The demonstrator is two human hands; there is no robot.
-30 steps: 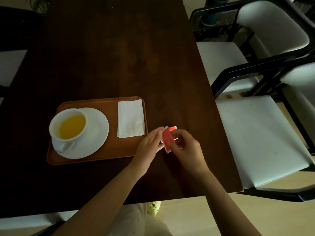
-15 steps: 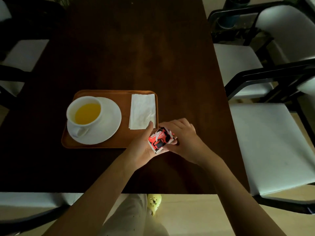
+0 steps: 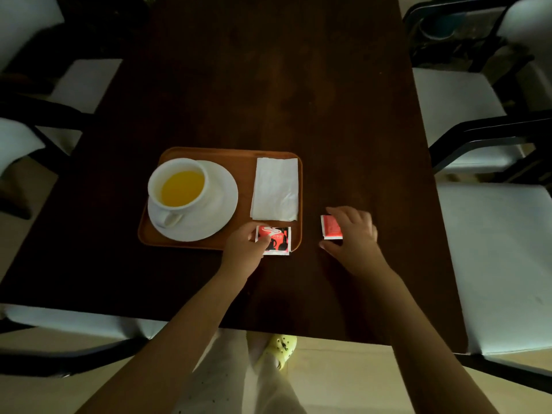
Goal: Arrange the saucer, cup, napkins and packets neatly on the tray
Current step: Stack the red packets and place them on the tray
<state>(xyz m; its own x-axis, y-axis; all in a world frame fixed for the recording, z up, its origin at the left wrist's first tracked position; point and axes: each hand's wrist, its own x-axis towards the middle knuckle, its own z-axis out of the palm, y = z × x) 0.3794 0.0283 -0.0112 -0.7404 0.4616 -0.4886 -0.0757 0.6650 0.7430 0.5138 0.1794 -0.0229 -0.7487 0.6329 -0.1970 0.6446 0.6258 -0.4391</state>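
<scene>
An orange-brown tray (image 3: 221, 155) lies on the dark table. On its left a white saucer (image 3: 218, 204) carries a white cup (image 3: 179, 188) of yellow liquid. A white folded napkin (image 3: 275, 189) lies on the tray's right side. A red and black packet (image 3: 276, 239) rests at the tray's near right corner, partly over the rim, with my left hand (image 3: 243, 251) pinching its left edge. To the right of the tray, a second red packet (image 3: 330, 227) lies on the table with my right hand (image 3: 352, 231) closing around it.
The dark wooden table (image 3: 268, 85) stretches away behind the tray. Chairs with white cushions (image 3: 501, 249) and black frames stand on both sides. The table's near edge is just below my forearms.
Both hands held the packets together right of the tray. Now they have parted: the left has carried one packet to the tray's near right corner, the right has one on the table.
</scene>
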